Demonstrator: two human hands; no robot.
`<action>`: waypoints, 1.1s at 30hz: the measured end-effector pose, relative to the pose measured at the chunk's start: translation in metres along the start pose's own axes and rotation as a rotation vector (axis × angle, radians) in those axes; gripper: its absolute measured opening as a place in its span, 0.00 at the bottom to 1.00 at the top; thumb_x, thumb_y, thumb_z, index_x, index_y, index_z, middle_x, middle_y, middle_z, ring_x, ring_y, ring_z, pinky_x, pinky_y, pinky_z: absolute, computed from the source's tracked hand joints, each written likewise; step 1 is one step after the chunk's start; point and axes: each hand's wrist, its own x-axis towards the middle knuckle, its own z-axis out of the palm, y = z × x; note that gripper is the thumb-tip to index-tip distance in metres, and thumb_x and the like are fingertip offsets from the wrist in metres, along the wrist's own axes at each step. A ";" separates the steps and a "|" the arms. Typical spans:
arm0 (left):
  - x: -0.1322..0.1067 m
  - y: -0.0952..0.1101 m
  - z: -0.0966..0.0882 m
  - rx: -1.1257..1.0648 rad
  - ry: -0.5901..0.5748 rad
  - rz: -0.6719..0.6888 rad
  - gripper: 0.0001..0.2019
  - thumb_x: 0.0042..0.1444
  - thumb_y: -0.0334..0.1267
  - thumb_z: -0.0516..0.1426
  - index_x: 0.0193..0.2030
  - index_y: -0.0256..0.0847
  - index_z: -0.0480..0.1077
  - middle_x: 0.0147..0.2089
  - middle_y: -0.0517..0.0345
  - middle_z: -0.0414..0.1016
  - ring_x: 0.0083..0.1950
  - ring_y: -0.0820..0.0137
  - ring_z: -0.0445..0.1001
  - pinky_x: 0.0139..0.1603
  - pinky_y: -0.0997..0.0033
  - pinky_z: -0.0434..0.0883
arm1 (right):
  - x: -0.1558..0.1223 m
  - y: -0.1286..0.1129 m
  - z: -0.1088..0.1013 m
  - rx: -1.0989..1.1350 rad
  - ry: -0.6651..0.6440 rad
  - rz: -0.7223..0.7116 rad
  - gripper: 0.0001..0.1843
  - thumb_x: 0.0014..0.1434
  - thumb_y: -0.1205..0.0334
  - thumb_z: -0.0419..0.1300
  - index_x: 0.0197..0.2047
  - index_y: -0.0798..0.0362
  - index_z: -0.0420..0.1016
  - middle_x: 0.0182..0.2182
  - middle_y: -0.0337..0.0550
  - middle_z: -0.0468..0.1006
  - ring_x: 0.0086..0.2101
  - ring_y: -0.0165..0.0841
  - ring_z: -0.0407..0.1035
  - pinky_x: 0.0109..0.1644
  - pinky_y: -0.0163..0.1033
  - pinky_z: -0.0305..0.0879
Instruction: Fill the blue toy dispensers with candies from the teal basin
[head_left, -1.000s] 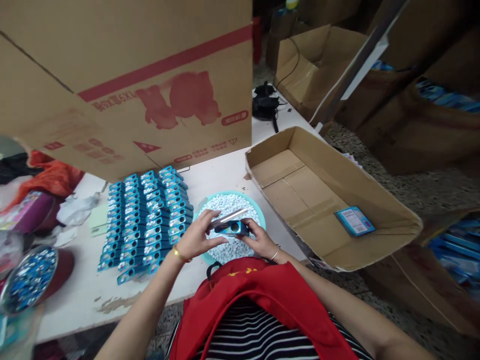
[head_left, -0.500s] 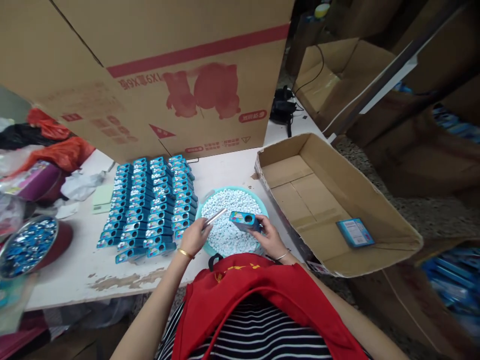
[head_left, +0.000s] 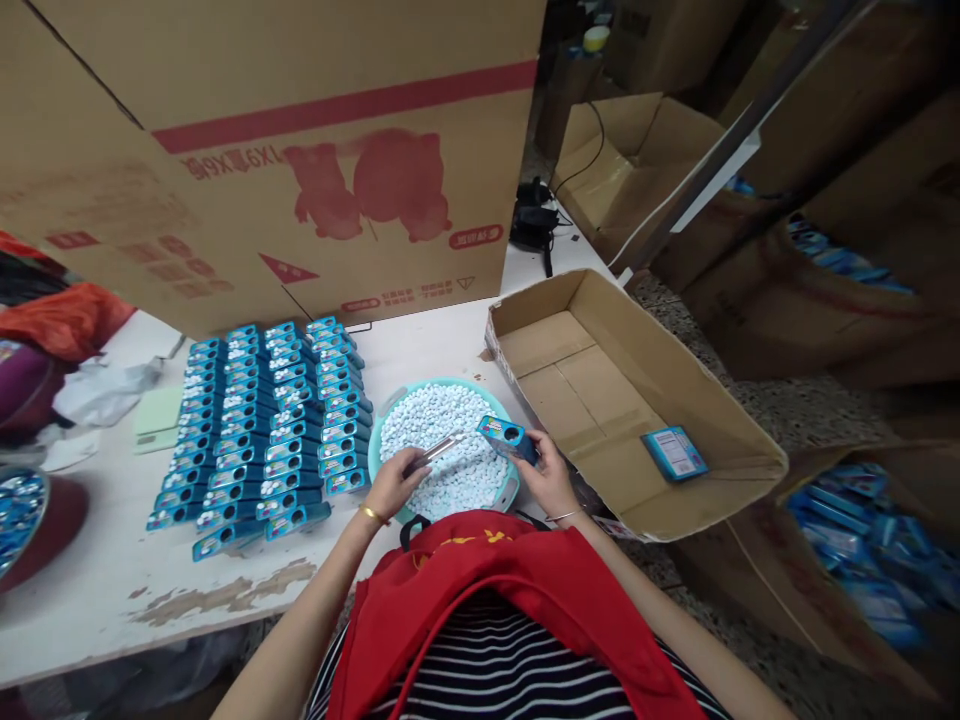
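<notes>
A silver scoop (head_left: 433, 452) is clasped in the left hand (head_left: 391, 485) over the teal basin (head_left: 387, 412) of white pellets. A blue box (head_left: 508, 438) is gripped by the right hand (head_left: 550, 478). Rows of blue boxes (head_left: 262, 430) lie left of the basin; an open carton (head_left: 720, 425) overhangs the tabletop's right edge.

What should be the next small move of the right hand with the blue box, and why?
Probably carry the small blue box in the right hand over to the open carton, where one blue box already lies; the left hand holds a metal tool over the bowl of white pellets.

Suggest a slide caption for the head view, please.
Left hand holds metal scoop over candy basin; right hand holds blue box.
</notes>
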 end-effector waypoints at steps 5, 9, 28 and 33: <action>-0.012 0.047 -0.054 0.130 -0.028 0.142 0.12 0.61 0.44 0.51 0.47 0.41 0.67 0.40 0.55 0.72 0.39 0.69 0.70 0.40 0.70 0.67 | 0.003 -0.008 0.012 -0.069 -0.116 -0.077 0.17 0.56 0.62 0.57 0.50 0.50 0.67 0.45 0.46 0.74 0.46 0.39 0.68 0.53 0.47 0.64; -0.013 0.101 -0.080 0.549 -0.118 0.142 0.08 0.60 0.37 0.51 0.43 0.41 0.69 0.38 0.53 0.71 0.41 0.65 0.70 0.39 0.67 0.67 | 0.009 -0.014 0.023 -0.079 -0.208 -0.178 0.19 0.55 0.67 0.55 0.51 0.49 0.67 0.47 0.47 0.74 0.49 0.39 0.67 0.56 0.49 0.62; -0.151 0.020 -0.076 0.004 0.127 -0.082 0.13 0.57 0.43 0.56 0.47 0.42 0.65 0.44 0.52 0.70 0.46 0.65 0.69 0.45 0.67 0.67 | -0.025 -0.077 0.088 0.088 -0.880 -0.149 0.33 0.53 0.55 0.64 0.61 0.46 0.60 0.58 0.48 0.68 0.55 0.42 0.66 0.55 0.51 0.67; -0.236 -0.085 -0.098 0.151 0.142 -0.457 0.12 0.55 0.45 0.56 0.42 0.41 0.66 0.41 0.56 0.70 0.43 0.66 0.70 0.42 0.68 0.66 | -0.029 -0.063 0.077 0.039 -0.829 0.021 0.21 0.54 0.51 0.62 0.50 0.48 0.70 0.45 0.50 0.78 0.45 0.42 0.73 0.51 0.51 0.71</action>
